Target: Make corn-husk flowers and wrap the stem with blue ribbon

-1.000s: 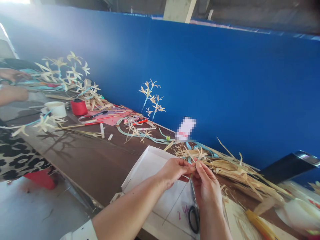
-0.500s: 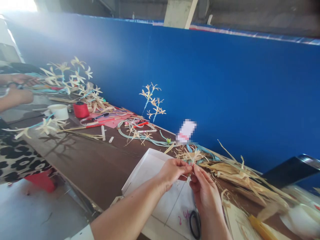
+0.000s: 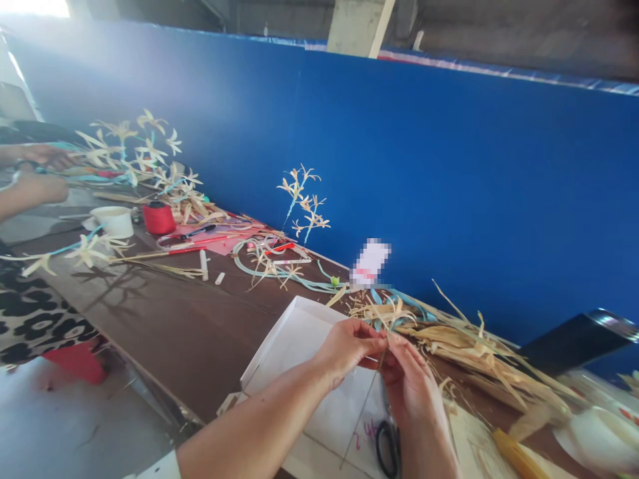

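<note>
My left hand (image 3: 349,346) and my right hand (image 3: 412,384) meet above a white box lid (image 3: 294,336), fingertips pinched together on a small pale straw piece (image 3: 384,342). A thin wire stem (image 3: 364,406) hangs down from the pinch across the lid. Both hands are closed around that piece. Black-handled scissors (image 3: 387,446) lie on the lid just below my right wrist. A heap of dried straw leaves (image 3: 469,352) lies right behind my hands.
A long brown table (image 3: 174,319) runs along a blue wall (image 3: 449,186). A straw flower sprig (image 3: 302,199) stands upright, and teal cord (image 3: 269,273), a red thread spool (image 3: 158,217), a white cup (image 3: 114,219) and more straw flowers (image 3: 134,150) lie further left. Another person's hands (image 3: 34,173) work at far left.
My hands have stayed pinched together, shifting slightly; the wire stem now hangs more plainly below them. The view has moved a little.
</note>
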Demonstrator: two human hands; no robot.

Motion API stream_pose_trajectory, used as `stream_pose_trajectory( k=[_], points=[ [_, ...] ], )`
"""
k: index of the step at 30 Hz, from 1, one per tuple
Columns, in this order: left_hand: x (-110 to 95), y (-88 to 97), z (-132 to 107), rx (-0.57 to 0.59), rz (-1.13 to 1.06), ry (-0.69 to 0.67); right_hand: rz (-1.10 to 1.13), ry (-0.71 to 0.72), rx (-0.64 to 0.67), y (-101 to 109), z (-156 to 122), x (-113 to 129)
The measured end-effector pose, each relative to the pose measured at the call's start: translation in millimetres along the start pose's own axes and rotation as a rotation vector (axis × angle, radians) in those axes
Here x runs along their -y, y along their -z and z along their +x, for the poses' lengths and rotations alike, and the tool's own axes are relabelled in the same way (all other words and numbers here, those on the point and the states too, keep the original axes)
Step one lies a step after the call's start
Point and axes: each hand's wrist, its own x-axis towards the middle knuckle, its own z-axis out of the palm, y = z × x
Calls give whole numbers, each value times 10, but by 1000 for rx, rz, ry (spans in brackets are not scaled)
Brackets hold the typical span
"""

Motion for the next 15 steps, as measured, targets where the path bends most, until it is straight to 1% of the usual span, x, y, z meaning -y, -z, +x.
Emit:
stream_pose_trajectory(
  k=[5, 7, 10, 12, 15],
  points=[
    [-72, 48, -38, 142, 15, -114, 82, 5, 57, 10, -55, 76],
    [-106, 76, -41, 135, 6, -167, 131, 21, 80, 21, -74, 117],
    [-134, 97, -29, 88, -34, -221, 164, 16, 160, 29, -90, 154],
    [-140, 92, -20, 70, -26, -230, 145, 1, 209, 23, -98, 148],
    [-145, 73, -22, 52, 23, -235, 81, -31, 229, 2, -111, 94]
  ],
)
